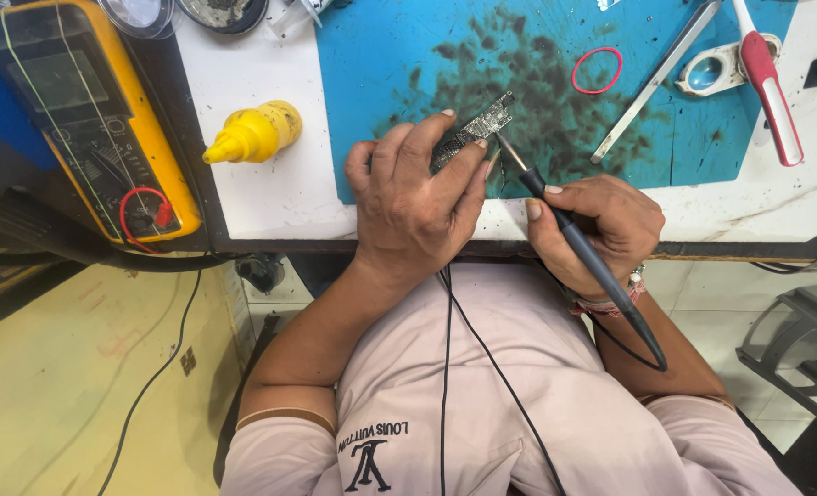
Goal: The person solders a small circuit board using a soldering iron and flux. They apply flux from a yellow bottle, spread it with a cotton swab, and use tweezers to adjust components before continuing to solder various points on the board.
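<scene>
My left hand [415,197] pinches a small dark circuit board [484,123] and holds it tilted over the stained blue work mat [381,55]. My right hand [601,225] grips a slim black soldering iron [574,239] like a pen. Its metal tip [505,147] touches the lower right edge of the board. The iron's black cable runs down over my lap. Both hands rest at the near edge of the white bench.
A yellow multimeter [87,110] lies at the left with a red lead. A yellow squeeze bottle [257,133] lies on its side on the bench. On the mat are a red rubber band [597,71], metal tweezers [656,78] and a red-and-white handled tool [768,87].
</scene>
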